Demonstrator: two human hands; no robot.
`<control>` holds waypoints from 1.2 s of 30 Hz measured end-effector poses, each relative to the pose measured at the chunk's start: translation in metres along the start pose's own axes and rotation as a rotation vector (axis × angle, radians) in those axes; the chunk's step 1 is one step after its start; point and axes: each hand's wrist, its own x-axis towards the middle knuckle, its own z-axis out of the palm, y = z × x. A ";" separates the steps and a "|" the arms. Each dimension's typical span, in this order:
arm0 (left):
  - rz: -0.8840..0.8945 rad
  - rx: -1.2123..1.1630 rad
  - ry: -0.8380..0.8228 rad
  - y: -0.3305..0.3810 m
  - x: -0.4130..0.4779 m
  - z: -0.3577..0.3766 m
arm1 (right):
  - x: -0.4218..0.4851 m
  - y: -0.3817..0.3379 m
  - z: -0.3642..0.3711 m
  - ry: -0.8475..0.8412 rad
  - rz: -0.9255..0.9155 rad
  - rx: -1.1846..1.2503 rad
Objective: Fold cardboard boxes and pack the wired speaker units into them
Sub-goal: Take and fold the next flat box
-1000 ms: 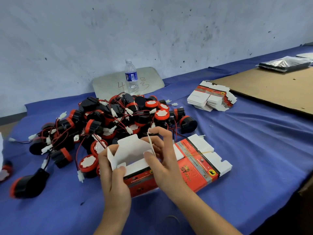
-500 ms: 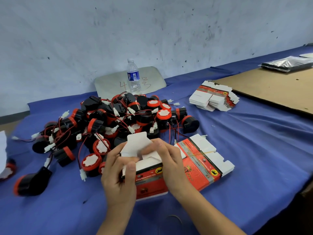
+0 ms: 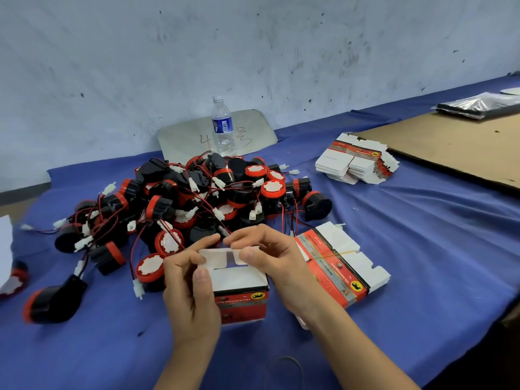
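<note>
A surface covered in blue cloth (image 3: 422, 249) is shown, and every place is given from the small red, black and white cardboard box (image 3: 242, 301) that is held upright near the front edge.

- **Far left of the box:** a white sheet (image 3: 4, 249) is cut off by the frame edge.
- **Nearer, on the box's left:** a single black speaker unit with a red rim (image 3: 53, 302) is laid on its side.
- **Behind the box, mostly to its left:** a tangled pile of black and red wired speaker units (image 3: 197, 198) with white connectors is heaped.
- **Further behind the box:** a clear plastic water bottle with a blue label (image 3: 223, 125) is stood upright. It is placed in front of a grey rounded board (image 3: 259, 128) marked by hand and leaned on the wall.

The box's left side is taken by the left hand (image 3: 190, 299). Its grip is closed on the box, with the thumb laid along the front-left corner and the fingers curled over a white top flap. The right side is taken by the right hand (image 3: 281, 263), whose grip is pinched on the opposite white flap. Both flaps are bent inward over the open top.

- **Just right of the box:** a bundle of flat red and white box blanks (image 3: 337, 266) is laid, bound by a yellow rubber band.
- **Behind and right of the box:** a fanned stack of flat box blanks (image 3: 357, 161) is set.
- **Further right of the box:** a brown cardboard sheet (image 3: 450, 147) is spread, with a dark plastic-wrapped packet (image 3: 478, 104) at its far end.
</note>
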 end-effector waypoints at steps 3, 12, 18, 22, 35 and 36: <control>0.015 -0.017 -0.008 -0.001 0.001 -0.001 | -0.001 0.003 0.001 -0.057 0.027 -0.032; 0.083 0.015 -0.110 -0.004 0.004 -0.004 | 0.001 -0.004 -0.006 -0.229 0.274 -0.127; 0.044 0.059 -0.143 -0.006 0.004 -0.005 | 0.000 -0.001 -0.008 -0.244 0.224 -0.182; 0.038 0.049 -0.140 -0.008 0.004 -0.006 | 0.001 0.001 -0.007 -0.220 0.214 -0.188; -0.340 0.837 0.144 -0.035 0.025 -0.044 | 0.000 0.003 -0.004 0.136 -0.160 -0.210; -0.469 0.926 0.087 -0.041 0.026 -0.050 | -0.001 0.006 -0.003 0.145 -0.247 -0.364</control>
